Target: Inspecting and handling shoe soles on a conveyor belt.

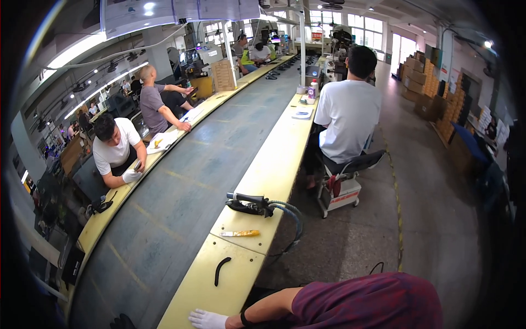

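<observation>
Yellow workbench point(241, 279), black curved strip point(218, 271)

White-gloved right hand point(209, 319) rests on it, fingers seemingly spread, cropped by the view's edge; left hand unseen. Beyond lies the strip, which should prove light and bendy: pinch mid-length.

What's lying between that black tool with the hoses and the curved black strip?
A slim yellow tool, perhaps a utility knife, lies there; a bench seam runs between it and the curved black strip. The head view shows this.
</observation>
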